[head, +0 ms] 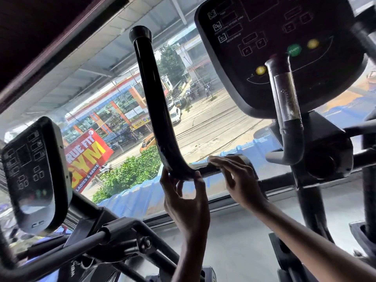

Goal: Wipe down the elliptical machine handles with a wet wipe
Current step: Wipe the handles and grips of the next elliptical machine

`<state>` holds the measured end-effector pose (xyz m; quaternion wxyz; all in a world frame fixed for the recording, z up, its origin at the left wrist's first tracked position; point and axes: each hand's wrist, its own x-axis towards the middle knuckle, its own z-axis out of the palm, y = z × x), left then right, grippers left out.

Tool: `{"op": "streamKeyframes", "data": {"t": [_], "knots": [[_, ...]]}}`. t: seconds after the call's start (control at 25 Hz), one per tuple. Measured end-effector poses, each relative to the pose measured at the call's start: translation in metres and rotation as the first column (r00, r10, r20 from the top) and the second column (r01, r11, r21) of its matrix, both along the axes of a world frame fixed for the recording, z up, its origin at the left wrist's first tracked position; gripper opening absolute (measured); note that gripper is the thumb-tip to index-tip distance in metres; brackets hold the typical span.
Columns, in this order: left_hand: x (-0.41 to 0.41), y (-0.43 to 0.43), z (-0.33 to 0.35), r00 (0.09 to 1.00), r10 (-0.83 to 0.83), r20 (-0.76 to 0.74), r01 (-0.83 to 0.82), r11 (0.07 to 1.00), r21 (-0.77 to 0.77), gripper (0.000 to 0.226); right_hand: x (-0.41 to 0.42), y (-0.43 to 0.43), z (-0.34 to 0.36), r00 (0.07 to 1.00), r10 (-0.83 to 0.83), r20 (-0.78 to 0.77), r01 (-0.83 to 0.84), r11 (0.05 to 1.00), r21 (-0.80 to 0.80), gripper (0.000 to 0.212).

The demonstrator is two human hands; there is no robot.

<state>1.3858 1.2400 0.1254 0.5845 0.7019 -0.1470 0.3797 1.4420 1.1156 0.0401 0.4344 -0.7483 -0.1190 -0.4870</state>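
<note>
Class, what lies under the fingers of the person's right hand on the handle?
Under the fingers of the right hand lies a white wet wipe, draped over the horizontal part of the black handle. The bar surface beneath the wipe is covered and cannot be seen.

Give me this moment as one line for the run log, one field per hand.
left hand: grips handle at its bend | right hand: presses wet wipe onto handle's horizontal part

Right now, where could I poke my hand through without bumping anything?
Two open gaps: between the black handle and the right console, and between that handle and the left console. Crowded at the handle's bend, where the left hand grips and the right hand presses the wipe.
</note>
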Motion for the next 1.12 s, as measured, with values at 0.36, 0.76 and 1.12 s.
{"op": "streamKeyframes", "data": {"t": [0.36,0.76,1.12], "knots": [[-0.003,0.002,0.002,1.0,0.003,-0.026,-0.003,1.0,0.006,0.058,0.012,-0.002,-0.012,0.992,-0.097,-0.077,0.1,0.994,0.035,0.037],[-0.006,0.006,0.002,0.999,0.045,0.002,-0.045,0.998,0.045,0.052,0.005,0.009,-0.02,0.992,-0.125,0.023,0.123,0.99,0.076,0.038],[-0.006,0.023,-0.009,1.0,-0.015,0.005,0.015,0.993,0.113,0.051,0.006,-0.006,-0.043,0.893,-0.103,-0.439,0.258,0.915,0.31,0.022]]}}
